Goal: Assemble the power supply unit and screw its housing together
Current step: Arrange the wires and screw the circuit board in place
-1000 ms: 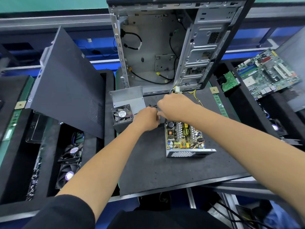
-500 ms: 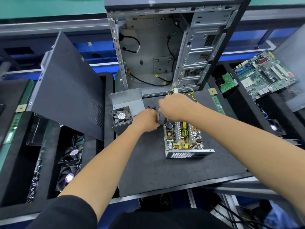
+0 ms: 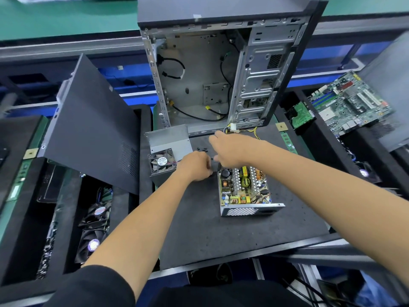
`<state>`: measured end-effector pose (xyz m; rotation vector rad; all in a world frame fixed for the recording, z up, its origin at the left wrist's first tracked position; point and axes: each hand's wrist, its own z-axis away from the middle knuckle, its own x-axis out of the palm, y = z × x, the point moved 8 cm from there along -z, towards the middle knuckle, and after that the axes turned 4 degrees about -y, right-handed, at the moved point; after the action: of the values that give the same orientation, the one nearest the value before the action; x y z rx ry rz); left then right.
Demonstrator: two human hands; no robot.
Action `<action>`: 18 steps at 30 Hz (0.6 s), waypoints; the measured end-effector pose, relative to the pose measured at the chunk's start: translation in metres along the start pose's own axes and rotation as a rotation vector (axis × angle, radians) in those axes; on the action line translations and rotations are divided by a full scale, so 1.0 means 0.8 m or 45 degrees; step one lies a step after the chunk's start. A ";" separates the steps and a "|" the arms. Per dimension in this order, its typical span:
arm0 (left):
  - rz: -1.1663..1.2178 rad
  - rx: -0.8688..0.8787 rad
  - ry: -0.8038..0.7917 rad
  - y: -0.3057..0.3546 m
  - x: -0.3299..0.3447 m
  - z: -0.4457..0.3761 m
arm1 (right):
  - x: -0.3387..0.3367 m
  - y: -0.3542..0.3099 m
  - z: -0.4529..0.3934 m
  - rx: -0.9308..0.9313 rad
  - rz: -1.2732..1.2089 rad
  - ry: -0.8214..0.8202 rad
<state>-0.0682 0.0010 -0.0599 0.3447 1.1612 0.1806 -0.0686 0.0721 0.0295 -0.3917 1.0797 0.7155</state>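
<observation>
While my left hand (image 3: 195,166) curls, its hold unclear, and my right hand (image 3: 230,149) reaches over small black screws (image 3: 202,149), the dark foam bench (image 3: 199,229) carries the open power supply (image 3: 244,191) near an empty case (image 3: 212,85) farther back.

Two bare forearms were in view, uncovered from the hands up toward the elbows. The left hand (image 3: 195,166) and the right hand (image 3: 230,149) wore no gloves, rings or watch as far as could be seen (wrists were plain, no straps). A black sleeve (image 3: 88,286) sat pushed up on the left arm near the elbow, soft matte fabric, no print or logo visible. The right arm showed no sleeve inside the frame. A dark garment (image 3: 221,294) of the same black filled the bottom edge, details too dim to tell.
</observation>
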 end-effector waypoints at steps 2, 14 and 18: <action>0.010 -0.011 0.000 -0.001 0.000 0.001 | -0.001 -0.010 0.001 -0.071 -0.052 -0.028; -0.059 -0.015 0.021 -0.002 0.003 -0.001 | -0.006 -0.002 -0.004 0.088 0.156 0.163; -0.088 -0.008 0.030 -0.002 0.005 -0.002 | 0.002 -0.012 -0.002 -0.025 0.002 0.041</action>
<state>-0.0679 0.0007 -0.0645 0.2970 1.1934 0.1285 -0.0626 0.0652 0.0273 -0.4208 1.1042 0.7235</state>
